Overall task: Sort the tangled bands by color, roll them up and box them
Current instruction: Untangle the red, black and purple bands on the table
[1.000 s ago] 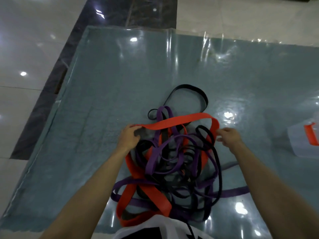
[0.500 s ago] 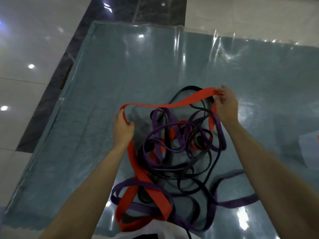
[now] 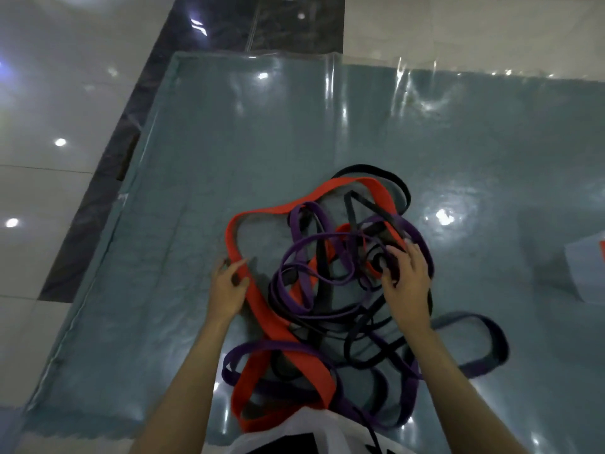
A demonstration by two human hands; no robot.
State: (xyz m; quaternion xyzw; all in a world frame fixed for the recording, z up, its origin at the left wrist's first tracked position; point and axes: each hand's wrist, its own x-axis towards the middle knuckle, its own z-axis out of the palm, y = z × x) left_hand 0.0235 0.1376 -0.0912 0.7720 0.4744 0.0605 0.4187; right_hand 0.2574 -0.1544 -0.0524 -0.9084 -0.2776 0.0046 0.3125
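Bands: a tangle of red, purple and black loops lies in a heap on the blue-grey mat, directly in front of the person.
Red band: the wide red band arcs over the far side of the heap, then runs down its left edge to a fold near the bottom of the view.
Left hand: the left hand pinches the red band at its left edge, thumb on top.
Right hand: the right hand sits on the heap's right side, fingers curled down among black and purple strands; which strand it holds I cannot tell.
Box: a pale container stands well apart at the right edge, only partly in view.
Step in hand: probably separating the red band from the others; nothing is rolled yet.
Next move: likely needs the red loop lifted clear while the crossing purple and black strands are slipped off it.
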